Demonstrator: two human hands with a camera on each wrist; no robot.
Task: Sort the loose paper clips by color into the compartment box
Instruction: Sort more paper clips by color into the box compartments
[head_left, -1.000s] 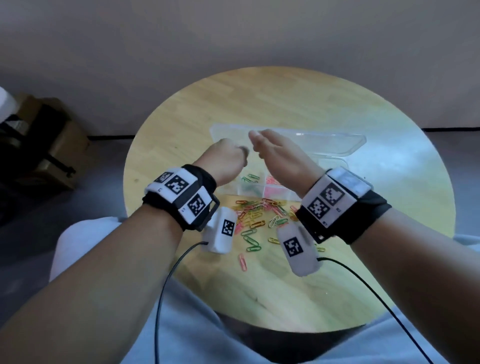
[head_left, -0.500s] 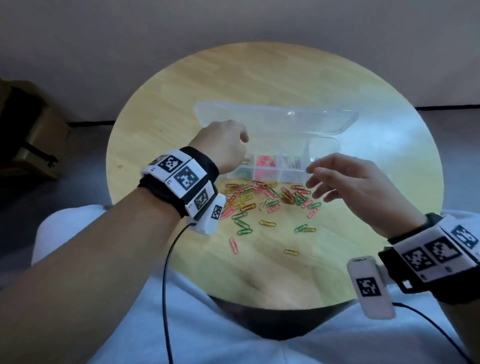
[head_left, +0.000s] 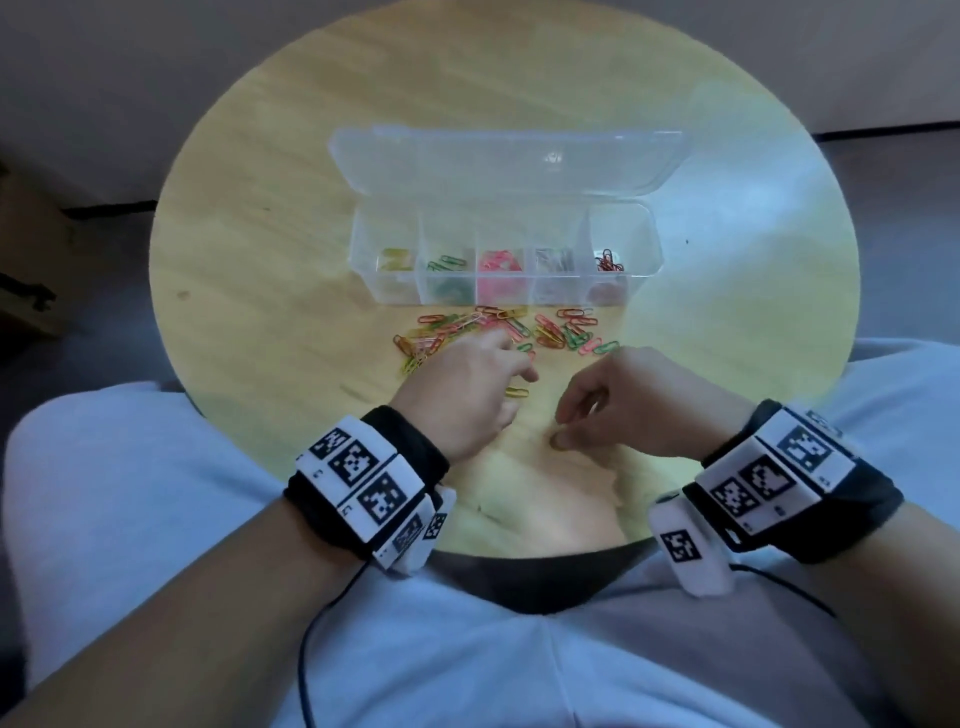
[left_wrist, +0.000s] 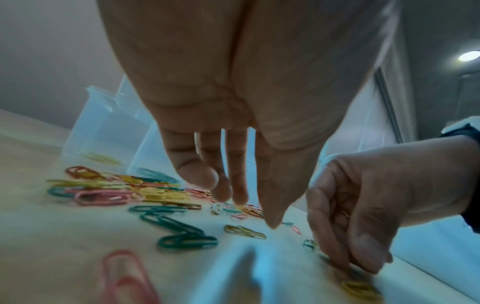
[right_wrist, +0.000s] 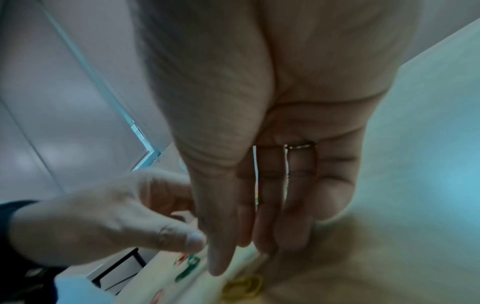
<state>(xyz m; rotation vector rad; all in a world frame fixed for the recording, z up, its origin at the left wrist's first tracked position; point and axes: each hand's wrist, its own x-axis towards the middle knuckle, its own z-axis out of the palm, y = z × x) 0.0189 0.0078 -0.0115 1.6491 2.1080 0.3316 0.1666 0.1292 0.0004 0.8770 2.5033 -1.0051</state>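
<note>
The clear compartment box stands mid-table with its lid laid open behind. Its cells hold yellow, green, pink, pale and red clips. The loose mixed pile lies just in front of it. My left hand hovers over the pile's near edge, fingers pointing down and holding nothing. My right hand reaches down nearer me. Its fingertips touch the table at a lone yellow clip that lies flat.
The round wooden table ends just behind my wrists, above my lap. Another yellow clip lies between the hands, green clips and a pink one under the left wrist. A cardboard box sits on the floor at left.
Both hands have drawn back from over the box to the near side of the pile. The right hand has dropped onto a lone yellow clip; the view tilted down.
</note>
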